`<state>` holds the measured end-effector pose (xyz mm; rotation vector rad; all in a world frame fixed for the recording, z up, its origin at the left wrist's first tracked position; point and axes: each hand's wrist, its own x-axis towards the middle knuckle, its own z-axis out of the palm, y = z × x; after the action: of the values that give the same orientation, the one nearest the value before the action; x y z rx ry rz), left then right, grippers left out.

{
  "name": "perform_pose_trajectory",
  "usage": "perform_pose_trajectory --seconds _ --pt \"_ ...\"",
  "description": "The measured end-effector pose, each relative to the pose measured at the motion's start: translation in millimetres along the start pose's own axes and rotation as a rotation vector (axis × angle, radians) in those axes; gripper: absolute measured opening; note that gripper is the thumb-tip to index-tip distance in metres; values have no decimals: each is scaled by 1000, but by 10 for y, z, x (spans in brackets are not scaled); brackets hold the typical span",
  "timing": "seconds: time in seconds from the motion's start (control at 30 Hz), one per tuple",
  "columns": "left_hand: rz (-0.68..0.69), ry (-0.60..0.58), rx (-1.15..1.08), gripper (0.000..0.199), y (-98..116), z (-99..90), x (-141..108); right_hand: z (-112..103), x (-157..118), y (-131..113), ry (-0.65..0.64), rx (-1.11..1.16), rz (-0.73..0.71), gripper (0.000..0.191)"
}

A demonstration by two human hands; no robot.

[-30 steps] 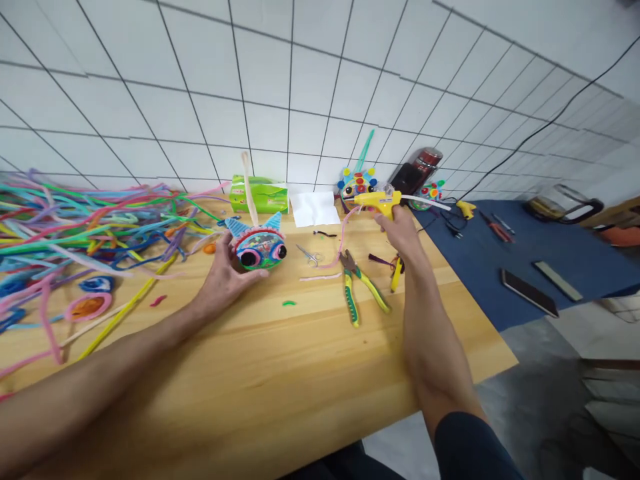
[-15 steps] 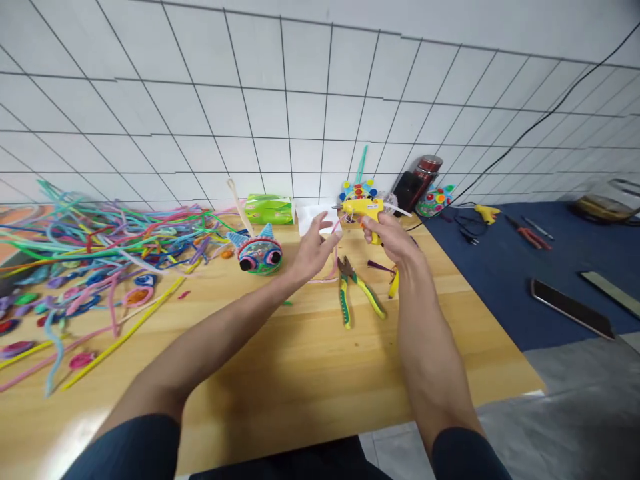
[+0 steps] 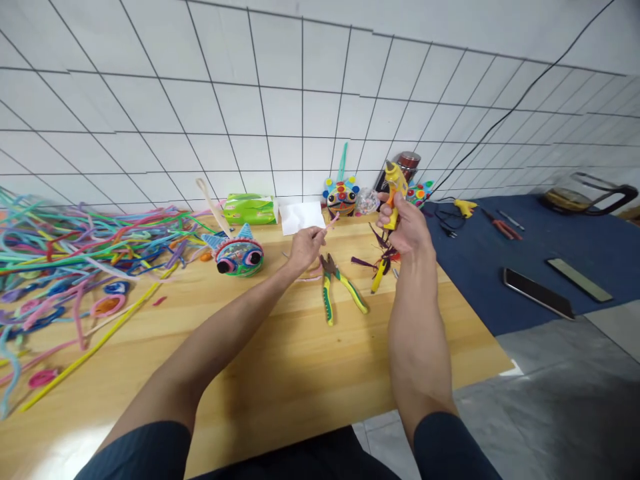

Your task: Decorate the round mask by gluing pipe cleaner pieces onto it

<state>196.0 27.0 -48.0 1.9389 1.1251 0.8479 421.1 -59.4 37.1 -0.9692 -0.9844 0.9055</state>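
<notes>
My right hand [image 3: 409,223] is wrapped round a yellow glue gun [image 3: 395,180], its nozzle tilted upward. With its fingers pinched, my left hand [image 3: 306,247] holds a pink pipe cleaner [image 3: 333,219] whose end sticks out to the right. Below the left hand lie pliers [image 3: 343,287] with green and yellow handles, jaws apart. A round decorated figure [image 3: 240,258] with blue ears and big black-and-pink eyes stands left of that hand. White paper [image 3: 302,218] lies just behind it. Dark tassels and a yellow-handled tool [image 3: 380,275] rest below the right hand.
Tangled pipe cleaners [image 3: 100,233] cover the table's left. A green tissue pack [image 3: 250,209] and a second decorated figure [image 3: 341,197] stand along the tiled wall. On the blue cloth [image 3: 480,267] at right are a phone [image 3: 537,293], red-handled pliers [image 3: 503,225] and a glass pot [image 3: 585,193].
My right hand has swung the glue gun away from the left hand and turned its nozzle upward. My left fingers have closed in a pinch on the pink pipe cleaner. The view has shifted right.
</notes>
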Motion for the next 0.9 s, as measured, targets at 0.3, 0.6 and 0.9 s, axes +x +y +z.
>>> perform_pose_trajectory --seconds 0.3,0.6,0.9 --pt "110 -11 22 51 320 -79 -182 109 -69 -128 -75 218 78 37" --pt "-12 -32 -9 34 -196 -1212 -1746 452 -183 -243 -169 137 15 38" --pt "-219 -11 -591 35 -41 -1380 -1860 1267 -429 9 -363 74 119 43"
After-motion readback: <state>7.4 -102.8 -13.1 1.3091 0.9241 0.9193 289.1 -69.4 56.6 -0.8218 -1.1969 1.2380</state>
